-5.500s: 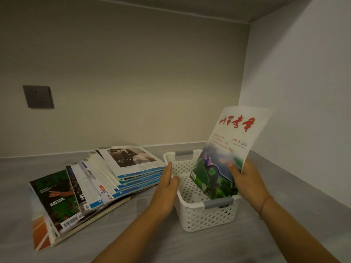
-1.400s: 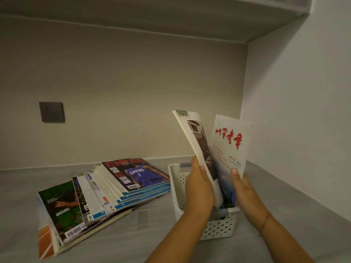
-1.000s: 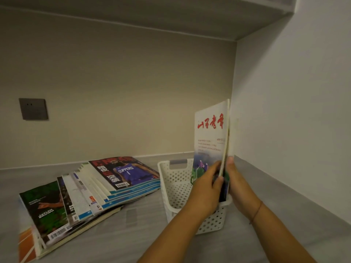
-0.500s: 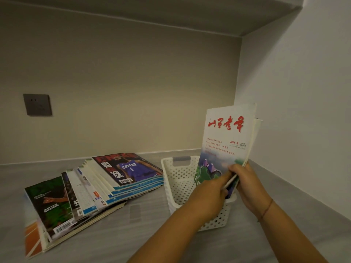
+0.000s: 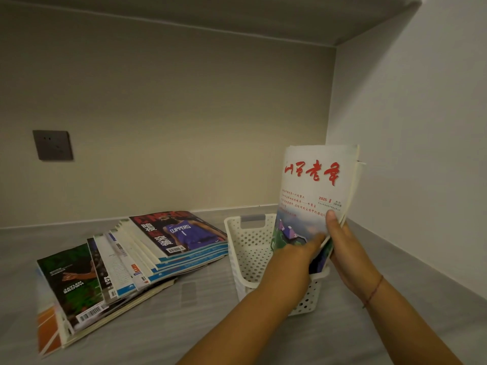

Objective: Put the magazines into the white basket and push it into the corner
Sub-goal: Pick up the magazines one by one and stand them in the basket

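Right of centre: right hand (image 5: 347, 248) and left hand (image 5: 292, 259) both clasp upright magazines (image 5: 313, 185), lower ends inside white basket (image 5: 247, 248). Fanned magazine stack (image 5: 137, 259) lower left.

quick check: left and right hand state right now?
Left hand: closed on the upright magazines in the white basket.
Right hand: closed on the same magazines, thumb on the front cover.
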